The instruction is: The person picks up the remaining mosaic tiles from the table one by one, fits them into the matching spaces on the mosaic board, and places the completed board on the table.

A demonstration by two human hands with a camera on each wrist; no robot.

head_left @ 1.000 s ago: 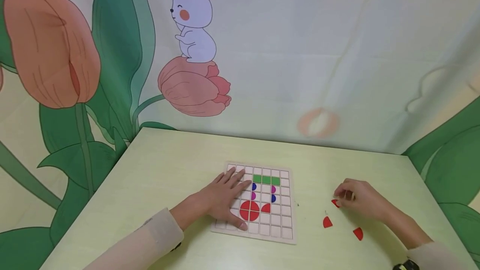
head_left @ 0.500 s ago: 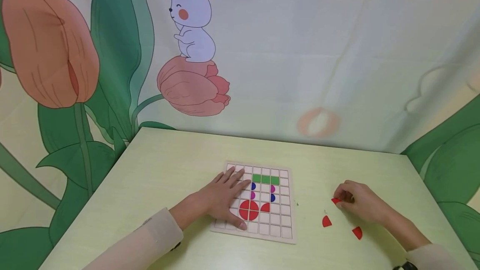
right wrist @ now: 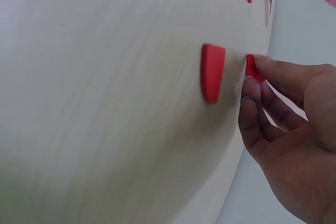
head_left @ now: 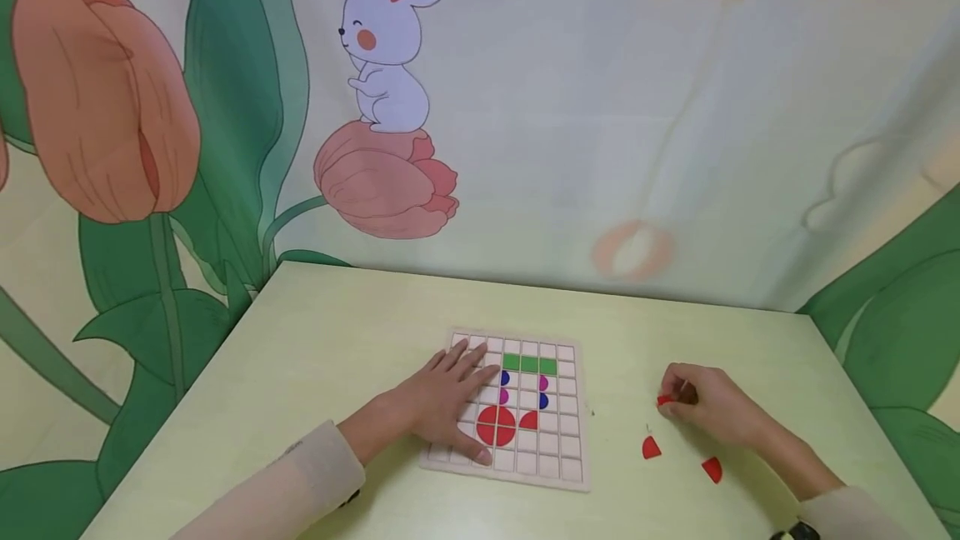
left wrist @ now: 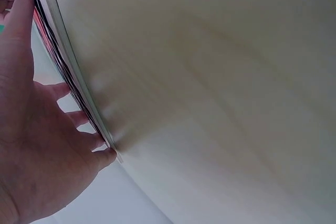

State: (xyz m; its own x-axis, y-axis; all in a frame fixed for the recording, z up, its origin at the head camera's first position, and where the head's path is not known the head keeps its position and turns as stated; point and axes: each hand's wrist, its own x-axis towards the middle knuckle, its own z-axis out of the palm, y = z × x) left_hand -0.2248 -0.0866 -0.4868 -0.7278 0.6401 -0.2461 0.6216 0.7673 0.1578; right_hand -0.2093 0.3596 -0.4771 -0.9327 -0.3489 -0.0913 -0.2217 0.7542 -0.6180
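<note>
My left hand (head_left: 442, 398) lies spread over the left side of a wooden grid board (head_left: 558, 469), its fingers straight. In the left wrist view the same hand (left wrist: 47, 129) reaches along the board's edge. Out to the right, my right hand (head_left: 708, 402) pinches a red quarter-circle piece (right wrist: 253, 68) between thumb and fingers, low over the table. Two more red quarter-circle pieces lie near it: one piece (head_left: 651, 447) to its lower left, another piece (head_left: 712, 470) below it. On the board, red quarters form a full circle (head_left: 496, 426), with a single red quarter (head_left: 528, 420) beside it.
Green squares (head_left: 529, 364) make a row near the board's top. Small blue half-circles (head_left: 543, 400) and magenta half-circles (head_left: 543, 382) sit beneath them. The pale table (head_left: 360, 307) ends at a printed curtain (head_left: 525, 148) behind.
My right hand, holding the red piece, has shifted slightly left, and the piece has lifted or turned in its fingers. My left hand stays on the board. The head view tilts slightly.
</note>
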